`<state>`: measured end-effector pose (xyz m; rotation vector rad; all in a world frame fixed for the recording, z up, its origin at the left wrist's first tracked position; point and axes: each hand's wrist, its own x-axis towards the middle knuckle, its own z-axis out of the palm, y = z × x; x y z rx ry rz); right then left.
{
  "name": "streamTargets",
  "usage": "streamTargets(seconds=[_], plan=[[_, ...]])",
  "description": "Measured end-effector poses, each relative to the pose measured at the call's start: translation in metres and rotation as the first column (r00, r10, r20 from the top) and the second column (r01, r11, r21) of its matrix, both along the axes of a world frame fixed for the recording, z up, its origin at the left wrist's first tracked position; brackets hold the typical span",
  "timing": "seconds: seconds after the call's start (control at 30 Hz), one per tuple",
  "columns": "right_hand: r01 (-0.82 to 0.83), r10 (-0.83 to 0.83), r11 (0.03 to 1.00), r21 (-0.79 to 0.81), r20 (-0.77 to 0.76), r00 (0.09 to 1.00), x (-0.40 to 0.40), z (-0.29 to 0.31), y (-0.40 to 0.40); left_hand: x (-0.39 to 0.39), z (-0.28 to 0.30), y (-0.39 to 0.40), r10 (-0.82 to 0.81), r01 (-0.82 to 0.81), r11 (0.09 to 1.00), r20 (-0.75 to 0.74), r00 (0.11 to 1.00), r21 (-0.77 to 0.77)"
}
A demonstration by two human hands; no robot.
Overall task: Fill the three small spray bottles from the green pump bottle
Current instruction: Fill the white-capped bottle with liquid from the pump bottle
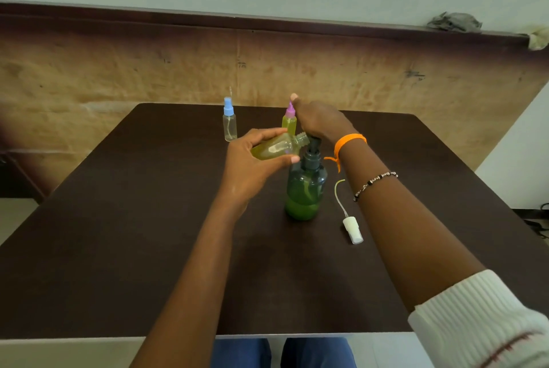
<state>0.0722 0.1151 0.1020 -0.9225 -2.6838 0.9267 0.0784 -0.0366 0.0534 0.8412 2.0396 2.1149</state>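
Pump bottle (306, 189), green and translucent with a dark pump head, stands upright near the middle of the dark brown table (148, 249); it holds green liquid in its lower part. All positions below are given relative to this pump bottle.

Right hand (319, 121) rests palm-down on top of the pump head, fingers extended forward, pressing on it rather than wrapped around it. An orange band (350, 142) sits on that wrist, and a beaded bracelet (375, 185) lies further up the forearm.

Left hand (252, 157) grasps an uncapped spray bottle (277, 148), fingers and thumb curled round its body. The bottle is tilted almost horizontal, its open neck pointing at the pump spout, just beside it. It contains yellow-green liquid.

Directly behind the pump bottle stands a small spray bottle with a purple cap (289, 121), upright and filled with yellow-green liquid. Behind and to the left stands a small spray bottle with a blue cap (229, 121), upright and clear.

To the right and slightly nearer the person, a white sprayer cap (352, 229) with its dip tube lies flat on the table, apart from the pump bottle.
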Motion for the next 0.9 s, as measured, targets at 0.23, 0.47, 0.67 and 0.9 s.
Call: streamTargets(seconds=[0.23,0.47,0.67,0.9], plan=[[0.024,-0.032,0.992,-0.126,-0.063,0.997,0.002,-0.016,0.004,0.001,-0.004,0.0,-0.013,0.013,1.0,-0.008,1.0,-0.017],[-0.058,0.059,0.995,-0.076,0.017,0.998,-0.001,0.0,-0.001,0.001,0.0,0.0,-0.007,0.007,1.0,0.015,1.0,-0.002],[-0.032,0.028,0.994,-0.106,-0.043,0.999,0.001,-0.015,0.004,0.001,-0.005,0.001,-0.003,0.004,1.0,0.012,1.0,-0.011],[-0.098,0.098,0.995,-0.026,-0.008,0.995,-0.002,0.0,0.003,0.002,0.0,0.001,0.011,-0.011,1.0,0.014,1.0,-0.007]])
